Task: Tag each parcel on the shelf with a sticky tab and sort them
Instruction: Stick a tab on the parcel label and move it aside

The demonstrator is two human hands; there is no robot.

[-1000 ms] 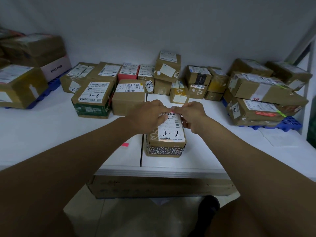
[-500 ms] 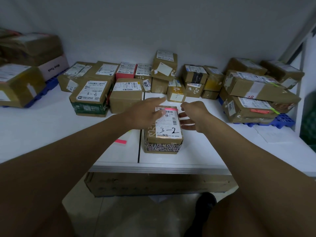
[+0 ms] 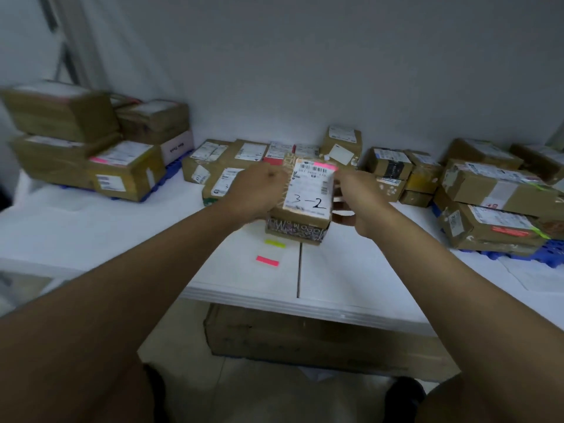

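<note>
Both hands are on the parcel (image 3: 305, 196) now, one at each side, and it looks to be raised off the shelf (image 3: 91, 227), tilted so its label faces the camera. The left hand (image 3: 256, 190) wraps the left side, fingers curled around the edge; the right hand (image 3: 354, 203) clasps the right side, fingers tucked beneath and behind. A two-sided hold like that suits carrying, so the judgement is that tagging is done and sorting is next (the group it belongs to cannot be told from here). The parcel itself: a small brown carton with a patterned band around its base, a white label reading "3-2" in marker, and a pink tab (image 3: 326, 165) stuck along the label's top edge. It sits centre-frame, in front of the back row of boxes (image 3: 393, 166). Spare tabs lie on the shelf below it, one yellow (image 3: 275, 243), one pink (image 3: 267, 261).
</note>
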